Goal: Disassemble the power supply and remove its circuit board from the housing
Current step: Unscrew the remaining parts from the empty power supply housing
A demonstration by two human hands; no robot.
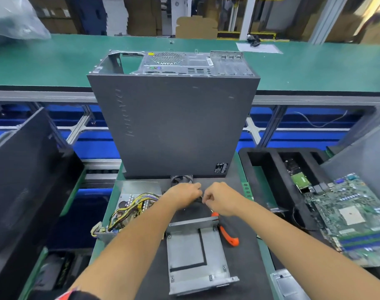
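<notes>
Behind the dark worktop [245,267] a tower case [174,124] stood while your left hand [181,194] and right hand [220,199] pinched what looked like fan wiring, the open power supply [130,210] at your left, stiff, sharp-edged, best lifted by its board's rim.

One computer case [174,126], one power supply housing [128,204], one metal cover [195,254], one motherboard [349,215], two hands.
</notes>
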